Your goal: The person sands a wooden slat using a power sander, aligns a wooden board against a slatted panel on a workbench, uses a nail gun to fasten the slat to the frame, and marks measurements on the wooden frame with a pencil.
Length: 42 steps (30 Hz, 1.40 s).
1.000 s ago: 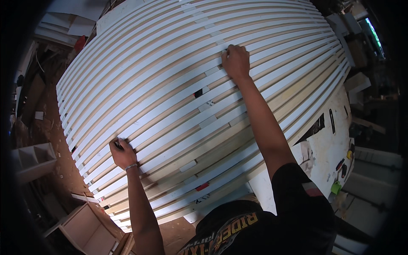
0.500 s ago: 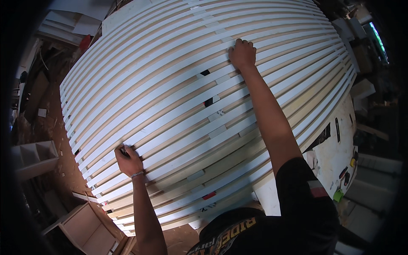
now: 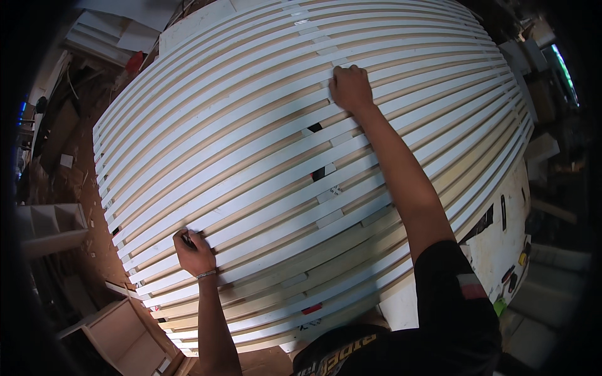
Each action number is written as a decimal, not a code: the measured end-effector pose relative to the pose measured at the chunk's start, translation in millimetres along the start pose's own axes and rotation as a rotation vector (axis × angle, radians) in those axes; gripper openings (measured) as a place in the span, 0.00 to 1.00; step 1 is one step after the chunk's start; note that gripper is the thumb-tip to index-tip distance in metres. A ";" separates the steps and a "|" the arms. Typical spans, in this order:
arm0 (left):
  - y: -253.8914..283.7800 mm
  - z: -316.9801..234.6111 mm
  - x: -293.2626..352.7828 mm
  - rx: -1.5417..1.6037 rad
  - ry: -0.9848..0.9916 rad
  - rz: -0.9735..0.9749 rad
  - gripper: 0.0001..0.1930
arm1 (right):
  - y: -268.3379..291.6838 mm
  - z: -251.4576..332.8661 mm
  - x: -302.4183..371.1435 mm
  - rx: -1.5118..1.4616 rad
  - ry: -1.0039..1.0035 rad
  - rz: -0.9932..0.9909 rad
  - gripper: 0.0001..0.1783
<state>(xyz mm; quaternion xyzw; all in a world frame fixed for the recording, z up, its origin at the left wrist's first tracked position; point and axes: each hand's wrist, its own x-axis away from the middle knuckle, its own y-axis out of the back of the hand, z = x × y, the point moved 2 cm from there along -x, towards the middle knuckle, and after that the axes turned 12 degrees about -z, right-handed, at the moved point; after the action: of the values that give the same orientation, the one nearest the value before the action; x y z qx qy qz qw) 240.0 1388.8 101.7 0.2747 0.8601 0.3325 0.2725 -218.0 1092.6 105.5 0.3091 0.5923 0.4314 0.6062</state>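
Observation:
A broad row of long, narrow white slats (image 3: 251, 156) lies in front of me, with tan strips showing in the gaps between them. Short pale spacer blocks (image 3: 330, 218) sit in some gaps along a line across the middle. My left hand (image 3: 195, 255) rests on the near-left slats, fingers closed around a small dark object (image 3: 187, 239) that is mostly hidden. Farther out, my right hand (image 3: 351, 89) presses down on the slats beside the line of blocks. Its fingers are curled, and whatever is under them is hidden.
Under the slats at right, a pale board (image 3: 486, 269) shows, with hand tools near its edge and a green item (image 3: 500, 306). Open box-like cabinets (image 3: 122, 335) stand on the brown floor at lower left. Stacked panels and boards line both sides.
My right hand has shifted left across the slats, to the line of spacer blocks. The left hand stays at about the same slats. The whole view has tilted slightly.

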 end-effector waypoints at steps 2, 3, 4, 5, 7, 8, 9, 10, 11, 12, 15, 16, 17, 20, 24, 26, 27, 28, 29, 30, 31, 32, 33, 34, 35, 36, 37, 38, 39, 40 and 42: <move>-1.1 -0.8 0.2 0.044 0.022 0.023 0.12 | -6.6 25.1 2.9 -0.087 0.145 -0.034 0.11; -1.2 1.9 0.5 0.035 0.027 0.028 0.12 | -4.8 34.4 -1.9 -0.092 0.136 -0.054 0.12; -1.1 4.8 1.6 0.024 0.033 0.032 0.11 | -1.3 40.8 -7.0 -0.098 0.128 -0.074 0.13; -0.7 6.6 1.2 0.014 0.035 0.038 0.11 | 0.1 33.4 -16.5 -0.051 0.005 -0.141 0.14; -2.9 0.9 0.4 0.074 0.038 0.034 0.11 | -3.5 -3.1 -35.8 0.082 -0.220 -0.270 0.16; -3.2 -1.9 1.2 0.101 0.044 0.029 0.11 | -6.1 -18.2 -42.6 0.095 -0.313 -0.172 0.17; -2.4 -7.8 1.0 0.065 0.025 0.026 0.11 | -12.6 -29.6 -46.9 0.088 -0.328 -0.107 0.17; -2.4 -8.2 -1.1 0.055 0.010 0.025 0.11 | -20.8 -37.4 -48.0 0.081 -0.344 -0.042 0.17; -1.2 -7.5 0.2 0.041 0.004 0.018 0.11 | -19.7 -29.0 -48.8 0.055 -0.243 -0.008 0.17; -0.7 -6.6 1.1 0.028 -0.003 0.012 0.11 | -19.2 -18.9 -47.2 0.030 -0.144 0.024 0.18; -3.3 2.0 -2.0 0.017 -0.009 0.039 0.11 | -26.4 13.5 -40.0 -0.064 0.065 -0.023 0.14; -3.3 2.6 -0.2 0.033 -0.007 0.030 0.12 | -21.8 22.7 -34.7 -0.111 0.083 -0.051 0.12; -2.9 1.2 0.3 0.049 -0.004 0.021 0.12 | -18.4 23.3 -31.1 -0.109 0.068 -0.166 0.11; -0.8 7.1 1.3 0.040 0.026 -0.004 0.12 | 13.4 21.0 0.4 -0.051 -0.169 -0.228 0.12; -2.6 3.0 -0.9 -0.027 -0.060 -0.010 0.12 | 27.9 27.4 42.2 -0.068 -0.125 -0.053 0.11; -2.1 -3.0 -0.2 -0.008 -0.036 -0.005 0.12 | 25.4 34.7 46.4 -0.103 -0.092 -0.076 0.11; -2.7 1.0 -0.6 0.003 -0.024 -0.003 0.12 | 24.3 43.1 46.4 -0.112 -0.091 -0.071 0.11; -3.3 5.0 -0.9 0.014 -0.012 -0.001 0.12 | 23.7 50.5 46.6 -0.121 -0.090 -0.066 0.10; -3.0 7.6 -0.8 -0.008 -0.031 -0.016 0.13 | 23.4 57.1 47.5 -0.148 -0.102 -0.063 0.10; -2.4 9.3 -0.1 -0.001 -0.019 -0.011 0.13 | 23.5 63.2 48.7 -0.176 -0.114 -0.060 0.10; -3.5 8.5 -0.6 0.008 -0.010 -0.005 0.13 | 22.3 68.3 50.0 -0.202 -0.129 -0.059 0.09; -4.8 6.6 -1.1 0.016 0.000 0.001 0.13 | 17.6 73.6 53.4 -0.196 -0.094 -0.083 0.09; -2.6 3.3 -1.6 -0.009 -0.011 0.012 0.12 | 16.0 81.9 58.0 -0.218 -0.077 -0.149 0.09; -2.9 3.8 -1.5 -0.010 0.010 0.016 0.12 | 14.7 88.8 61.8 -0.241 -0.060 -0.214 0.09; -3.1 6.1 -1.3 -0.015 0.033 0.019 0.12 | 15.6 96.5 62.5 -0.278 -0.042 -0.187 0.09; -3.4 7.5 -0.8 -0.020 0.058 0.020 0.12 | 16.3 103.3 62.0 -0.315 -0.023 -0.158 0.09; -2.4 7.6 0.5 -0.024 0.045 0.011 0.12 | 17.2 107.7 59.7 -0.355 -0.003 -0.129 0.10; 0.0 5.5 1.4 -0.027 0.032 0.002 0.11 | 15.0 103.2 49.5 -0.291 -0.025 -0.119 0.11; 0.3 3.1 1.7 -0.030 0.015 -0.004 0.11 | 10.1 87.7 30.2 -0.225 -0.052 -0.111 0.12; 0.4 2.0 2.9 -0.035 -0.002 -0.007 0.11 | 3.4 70.6 10.5 -0.164 -0.079 -0.100 0.13; -0.9 -3.8 0.8 -0.043 -0.050 -0.006 0.11 | -5.9 17.7 -31.2 -0.058 -0.212 -0.266 0.17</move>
<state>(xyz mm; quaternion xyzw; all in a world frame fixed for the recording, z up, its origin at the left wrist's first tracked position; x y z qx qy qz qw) 236.7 1387.2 103.1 0.2743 0.8466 0.3431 0.3006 -197.4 1064.7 116.3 0.2541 0.5479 0.3293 0.7258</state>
